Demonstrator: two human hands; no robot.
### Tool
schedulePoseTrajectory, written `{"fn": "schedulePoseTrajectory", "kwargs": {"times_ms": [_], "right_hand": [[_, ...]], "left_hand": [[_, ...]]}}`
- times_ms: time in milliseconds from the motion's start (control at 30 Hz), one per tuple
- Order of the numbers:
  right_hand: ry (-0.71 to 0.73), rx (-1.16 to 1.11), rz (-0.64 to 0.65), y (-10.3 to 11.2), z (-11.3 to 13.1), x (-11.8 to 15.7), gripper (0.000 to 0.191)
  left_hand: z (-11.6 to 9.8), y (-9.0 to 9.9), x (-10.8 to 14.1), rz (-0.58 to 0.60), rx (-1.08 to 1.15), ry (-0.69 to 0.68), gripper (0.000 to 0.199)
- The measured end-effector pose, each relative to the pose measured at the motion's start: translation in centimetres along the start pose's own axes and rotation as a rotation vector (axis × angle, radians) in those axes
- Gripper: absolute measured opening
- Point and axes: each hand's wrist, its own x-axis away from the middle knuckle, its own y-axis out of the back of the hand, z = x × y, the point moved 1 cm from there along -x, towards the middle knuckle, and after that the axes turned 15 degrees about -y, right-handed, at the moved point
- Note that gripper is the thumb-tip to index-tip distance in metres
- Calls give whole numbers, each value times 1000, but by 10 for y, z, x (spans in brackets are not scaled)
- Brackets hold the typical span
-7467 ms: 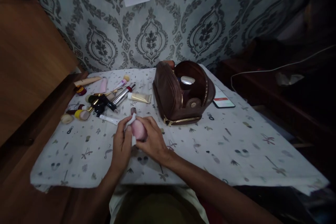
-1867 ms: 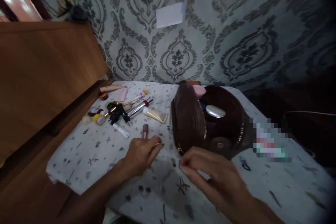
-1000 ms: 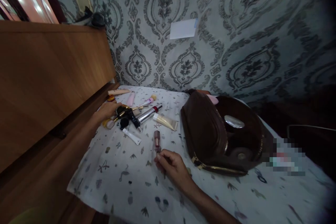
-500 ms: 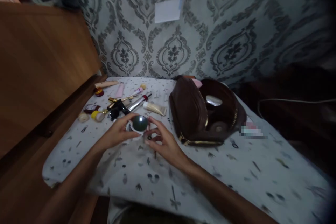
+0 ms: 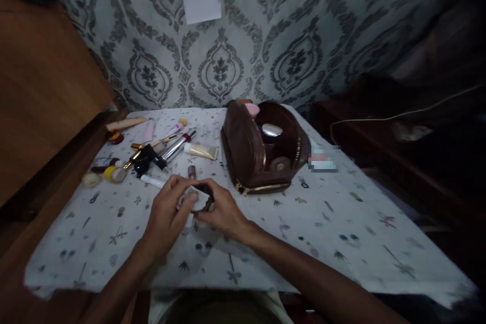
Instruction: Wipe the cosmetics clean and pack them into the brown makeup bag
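Low over the cloth, my left hand (image 5: 169, 212) and my right hand (image 5: 224, 210) are both closed around a small round compact (image 5: 202, 201). Its dark round part sits toward my right fingers, while my left thumb presses on a pale inner face. My fingers hide much of its edge. Just beyond them lie a white tube (image 5: 152, 181) and a small dark reddish bottle (image 5: 192, 172). A cream squeeze tube (image 5: 201, 151) rests farther back. To the right, a brown cosmetic bag (image 5: 245, 147) stands unzipped, with a shiny silver oval item (image 5: 272, 130) inside.
Brushes, a silver tube (image 5: 176, 148), a black bottle (image 5: 142, 167), a yellow-capped jar (image 5: 115, 174) and other cosmetics lie at the left on a patterned cloth (image 5: 266, 248). A wooden cabinet (image 5: 49, 76) borders the left. Behind is a patterned wall (image 5: 220, 61).
The compact has turned so its shiny dark round face no longer shows. Both hands have closed in around it. The view has shifted right, and the small reddish bottle is now uncovered.
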Motion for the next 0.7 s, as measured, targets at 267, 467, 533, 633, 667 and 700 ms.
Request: {"fn": "schedulePoseTrajectory", "kwargs": {"times_ms": [267, 467, 533, 633, 667, 700], "right_hand": [[73, -4, 64, 2, -4, 4, 63], [68, -278, 173, 5, 0, 1, 59], [77, -320, 190, 6, 4, 2, 59], [91, -272, 125, 7, 7, 3, 59], [95, -252, 92, 8, 8, 3, 58], [93, -237, 63, 8, 7, 3, 57]], "left_hand": [[6, -18, -7, 61, 207, 143, 38], [13, -25, -10, -326, 812, 682, 44], [14, -34, -7, -416, 979, 784, 41], [14, -50, -1, -473, 1163, 841, 32], [14, -54, 1, -479, 1188, 835, 29], [14, -58, 2, -484, 1196, 830, 28]]}}
